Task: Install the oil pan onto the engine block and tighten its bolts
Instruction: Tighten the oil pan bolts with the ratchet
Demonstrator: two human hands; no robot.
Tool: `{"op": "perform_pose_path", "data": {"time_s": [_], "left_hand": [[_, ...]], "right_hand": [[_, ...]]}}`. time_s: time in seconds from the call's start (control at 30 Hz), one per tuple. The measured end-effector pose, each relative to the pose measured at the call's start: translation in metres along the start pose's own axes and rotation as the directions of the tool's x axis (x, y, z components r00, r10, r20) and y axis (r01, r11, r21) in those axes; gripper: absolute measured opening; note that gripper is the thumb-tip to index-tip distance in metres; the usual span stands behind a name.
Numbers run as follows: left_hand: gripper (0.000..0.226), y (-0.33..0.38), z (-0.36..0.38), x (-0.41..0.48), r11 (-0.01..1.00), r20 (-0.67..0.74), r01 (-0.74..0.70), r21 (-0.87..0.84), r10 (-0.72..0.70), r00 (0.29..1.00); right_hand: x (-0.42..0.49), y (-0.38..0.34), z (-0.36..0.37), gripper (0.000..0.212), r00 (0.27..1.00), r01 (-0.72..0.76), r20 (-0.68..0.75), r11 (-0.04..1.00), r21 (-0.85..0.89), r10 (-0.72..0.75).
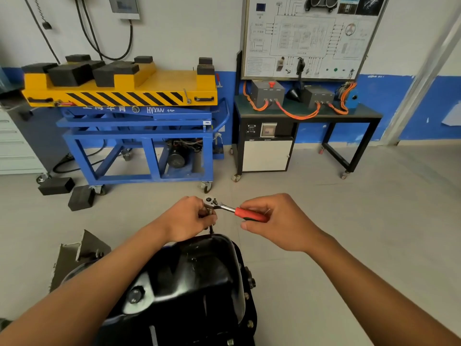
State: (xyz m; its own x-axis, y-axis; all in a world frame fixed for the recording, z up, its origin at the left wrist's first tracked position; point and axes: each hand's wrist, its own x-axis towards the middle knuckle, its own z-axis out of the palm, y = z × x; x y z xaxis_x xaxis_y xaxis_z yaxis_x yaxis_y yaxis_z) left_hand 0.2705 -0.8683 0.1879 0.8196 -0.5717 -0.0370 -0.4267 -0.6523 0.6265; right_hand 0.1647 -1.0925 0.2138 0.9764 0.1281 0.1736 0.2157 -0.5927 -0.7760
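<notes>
The black oil pan [197, 278] sits low in the view, between the 2 forearms. Above its far rim, the right hand [277, 223] grips the red handle of a ratchet wrench [232, 209], while the left hand [189, 218] pinches the extension under its head.

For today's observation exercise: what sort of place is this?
Probably an automotive training workshop: a wiring-diagram teaching board, a yellow-topped lift cart, and a black oil pan worked on with a ratchet.
</notes>
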Motion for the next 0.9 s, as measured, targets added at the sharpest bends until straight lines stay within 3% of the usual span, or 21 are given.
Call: {"op": "perform_pose_path", "data": {"time_s": [0.2,0.3,0.63,0.9], "left_hand": [[0.023,0.001,0.0,-0.002,0.999,-0.034,0.036,0.013,-0.036,0.999],[0.026,0.003,0.0,-0.003,0.999,-0.033,0.035,0.023,-0.034,0.999],[0.026,0.001,-0.003,-0.004,0.996,0.056,-0.009,-0.091,0.014,0.998],[0.016,-0.002,-0.005,-0.001,0.991,0.108,-0.021,-0.129,0.036,0.994]], "right_hand": [[-0.028,-0.011,0.027,0.038,0.987,0.02,-0.163,0.975,0.223,0.017],[-0.038,-0.018,0.043,0.034,0.984,0.003,-0.172,0.953,0.303,0.052],[-0.058,-0.019,0.071,0.048,0.982,-0.022,-0.169,0.929,0.369,0.09],[-0.048,0.012,0.045,0.024,0.861,-0.044,-0.408,0.843,0.536,0.304]]}}
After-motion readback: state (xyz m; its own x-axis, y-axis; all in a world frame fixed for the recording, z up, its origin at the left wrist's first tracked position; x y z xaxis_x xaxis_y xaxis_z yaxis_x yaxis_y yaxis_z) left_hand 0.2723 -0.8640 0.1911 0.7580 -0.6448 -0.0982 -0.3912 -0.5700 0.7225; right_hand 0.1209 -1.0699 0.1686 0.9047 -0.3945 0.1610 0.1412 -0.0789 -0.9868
